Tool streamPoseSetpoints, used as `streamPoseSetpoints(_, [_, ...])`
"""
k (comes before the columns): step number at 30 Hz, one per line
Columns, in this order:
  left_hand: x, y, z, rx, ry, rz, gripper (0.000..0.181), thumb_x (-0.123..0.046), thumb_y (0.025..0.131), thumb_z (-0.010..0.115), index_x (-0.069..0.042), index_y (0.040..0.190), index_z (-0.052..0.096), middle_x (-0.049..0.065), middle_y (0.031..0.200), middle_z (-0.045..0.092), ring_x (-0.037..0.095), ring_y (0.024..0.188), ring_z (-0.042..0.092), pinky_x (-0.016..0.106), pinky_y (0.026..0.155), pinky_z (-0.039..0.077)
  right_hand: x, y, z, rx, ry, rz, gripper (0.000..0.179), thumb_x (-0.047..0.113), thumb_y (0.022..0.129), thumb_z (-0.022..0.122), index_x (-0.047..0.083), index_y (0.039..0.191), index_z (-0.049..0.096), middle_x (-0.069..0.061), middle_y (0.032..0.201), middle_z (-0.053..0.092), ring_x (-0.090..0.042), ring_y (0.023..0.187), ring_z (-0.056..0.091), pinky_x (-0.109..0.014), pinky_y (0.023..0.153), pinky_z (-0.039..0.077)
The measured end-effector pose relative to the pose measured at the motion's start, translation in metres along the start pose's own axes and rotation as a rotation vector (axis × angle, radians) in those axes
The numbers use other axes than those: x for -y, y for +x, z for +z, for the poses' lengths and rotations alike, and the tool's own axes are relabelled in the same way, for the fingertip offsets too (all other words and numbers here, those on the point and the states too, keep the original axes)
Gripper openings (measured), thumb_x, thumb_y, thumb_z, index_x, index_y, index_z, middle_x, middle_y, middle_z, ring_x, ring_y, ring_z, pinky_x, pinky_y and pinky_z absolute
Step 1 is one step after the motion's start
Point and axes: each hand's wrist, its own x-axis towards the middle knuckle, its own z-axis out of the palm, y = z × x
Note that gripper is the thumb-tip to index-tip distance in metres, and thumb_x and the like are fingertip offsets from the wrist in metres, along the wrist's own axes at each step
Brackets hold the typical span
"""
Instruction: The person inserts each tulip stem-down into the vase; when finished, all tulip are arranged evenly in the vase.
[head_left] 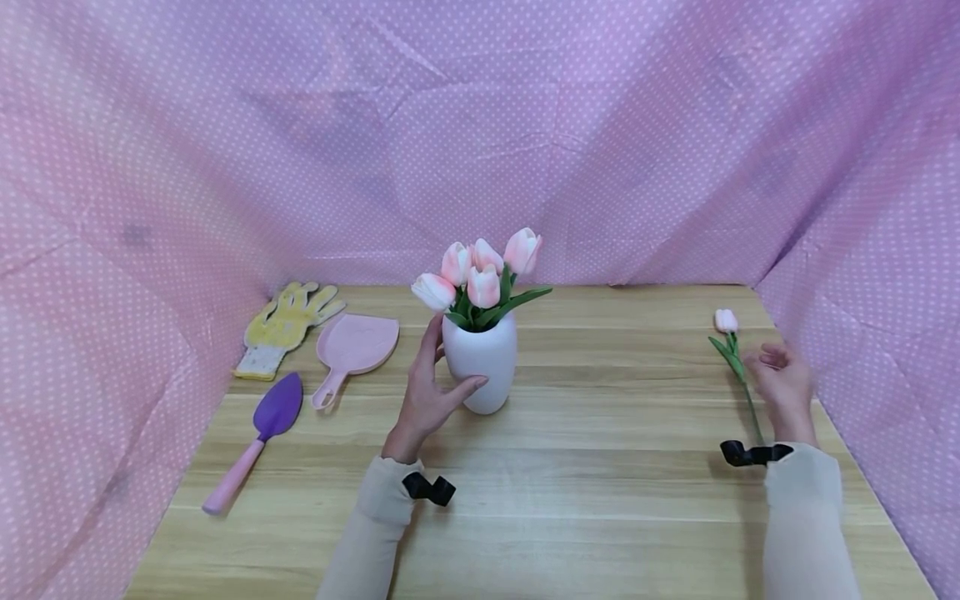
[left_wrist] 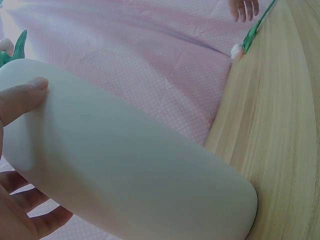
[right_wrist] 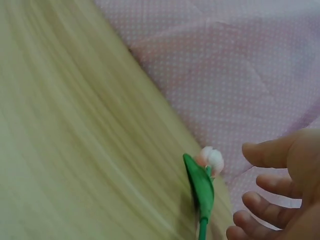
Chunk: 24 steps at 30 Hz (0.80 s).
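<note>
A white vase (head_left: pixel 482 367) stands upright on the wooden table and holds several pink-and-white tulips (head_left: pixel 483 286) with green leaves. My left hand (head_left: pixel 431 400) grips the vase from its left side. In the left wrist view the thumb (left_wrist: pixel 25 100) lies across the vase's wall, with the other fingers round the opposite side. A single tulip (head_left: pixel 735 358) lies at the table's right side, its bloom pointing away from me. Just to the right of its stem is my right hand (head_left: pixel 783 387), fingers loosely bent and holding nothing. The right wrist view shows a gap between those fingers and the tulip (right_wrist: pixel 202 192).
To the left lie a yellow-and-white glove (head_left: pixel 281 325), a pink dustpan-shaped scoop (head_left: pixel 360 342) and a purple trowel (head_left: pixel 277 407) with a pink handle. Pink dotted cloth (head_left: pixel 637 167) hangs behind and along both sides of the table (head_left: pixel 585 517).
</note>
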Motion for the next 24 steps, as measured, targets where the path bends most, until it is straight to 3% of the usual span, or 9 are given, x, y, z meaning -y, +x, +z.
streamPoseSetpoints(2, [0.0, 0.0, 0.0, -0.001, -0.003, -0.002, 0.103, -0.009, 0.078, 0.085, -0.02, 0.159, 0.022, 0.008, 0.16, 0.038, 0.035, 0.14, 0.046, 0.062, 0.111, 0.042, -0.005, 0.002, 0.0, 0.027, -0.151, -0.019, 0.037, 0.019, 0.094, 0.064, 0.006, 0.128, 0.058, 0.02, 0.086, 0.049, 0.006, 0.079, 0.045, -0.005, 0.064, 0.043])
streamPoseSetpoints(5, [0.0, 0.0, 0.001, -0.004, -0.002, 0.001, 0.103, -0.009, 0.078, 0.085, -0.019, 0.159, 0.022, 0.009, 0.16, 0.039, 0.035, 0.14, 0.047, 0.063, 0.111, 0.042, -0.01, 0.003, 0.0, 0.069, -0.263, -0.027, 0.06, 0.023, 0.095, 0.063, -0.007, 0.143, 0.045, 0.004, 0.101, 0.054, 0.001, 0.082, 0.045, -0.007, 0.064, 0.041])
streamPoseSetpoints(8, [-0.001, 0.0, 0.001, -0.003, -0.002, 0.002, 0.103, -0.009, 0.078, 0.085, -0.018, 0.159, 0.022, 0.009, 0.16, 0.038, 0.035, 0.14, 0.047, 0.062, 0.111, 0.042, -0.013, 0.003, 0.0, 0.095, -0.347, -0.025, 0.069, 0.026, 0.094, 0.064, -0.011, 0.147, 0.04, -0.022, 0.121, 0.057, -0.012, 0.091, 0.053, -0.012, 0.065, 0.041])
streamPoseSetpoints(10, [-0.001, -0.001, 0.0, -0.002, -0.006, 0.002, 0.103, -0.01, 0.078, 0.085, -0.018, 0.159, 0.022, 0.009, 0.16, 0.038, 0.035, 0.14, 0.047, 0.062, 0.111, 0.042, -0.014, 0.003, 0.0, 0.103, -0.395, -0.035, 0.07, 0.028, 0.094, 0.065, -0.013, 0.145, 0.041, -0.032, 0.134, 0.054, -0.026, 0.102, 0.058, -0.017, 0.07, 0.043])
streamPoseSetpoints(12, [-0.001, -0.001, 0.0, -0.002, -0.007, 0.001, 0.103, -0.009, 0.078, 0.085, -0.02, 0.159, 0.022, 0.008, 0.16, 0.038, 0.034, 0.14, 0.046, 0.062, 0.111, 0.042, -0.014, 0.002, 0.0, 0.111, -0.433, -0.05, 0.07, 0.03, 0.094, 0.066, -0.014, 0.143, 0.042, -0.036, 0.14, 0.051, -0.037, 0.115, 0.055, -0.026, 0.079, 0.047])
streamPoseSetpoints(15, [0.0, -0.001, 0.0, -0.002, -0.009, 0.004, 0.104, -0.009, 0.078, 0.085, -0.02, 0.159, 0.022, 0.008, 0.16, 0.038, 0.034, 0.14, 0.046, 0.063, 0.111, 0.042, -0.013, -0.001, 0.0, 0.127, -0.52, -0.062, 0.068, 0.033, 0.094, 0.065, -0.014, 0.139, 0.047, -0.036, 0.139, 0.052, -0.044, 0.121, 0.052, -0.04, 0.086, 0.047])
streamPoseSetpoints(17, [0.0, 0.0, 0.0, -0.002, -0.006, 0.006, 0.104, -0.009, 0.078, 0.086, -0.02, 0.159, 0.022, 0.008, 0.16, 0.038, 0.035, 0.139, 0.047, 0.063, 0.111, 0.042, -0.012, -0.003, -0.001, 0.138, -0.593, -0.059, 0.064, 0.035, 0.095, 0.063, -0.012, 0.137, 0.051, -0.036, 0.137, 0.053, -0.047, 0.118, 0.052, -0.046, 0.084, 0.046])
streamPoseSetpoints(21, [0.0, 0.0, 0.0, -0.005, -0.001, 0.004, 0.103, -0.009, 0.078, 0.086, -0.02, 0.159, 0.023, 0.008, 0.159, 0.039, 0.035, 0.139, 0.047, 0.063, 0.111, 0.042, -0.006, -0.004, 0.0, 0.161, -0.738, -0.06, 0.058, 0.036, 0.095, 0.06, -0.009, 0.132, 0.056, -0.034, 0.131, 0.056, -0.047, 0.108, 0.055, -0.044, 0.069, 0.043])
streamPoseSetpoints(24, [-0.001, 0.0, 0.0, -0.007, 0.003, 0.002, 0.103, -0.009, 0.078, 0.086, -0.02, 0.159, 0.023, 0.008, 0.159, 0.039, 0.035, 0.139, 0.047, 0.062, 0.111, 0.043, -0.002, -0.003, 0.002, 0.178, -0.799, -0.071, 0.048, 0.032, 0.095, 0.058, -0.008, 0.123, 0.061, -0.032, 0.116, 0.061, -0.043, 0.095, 0.058, -0.041, 0.061, 0.042])
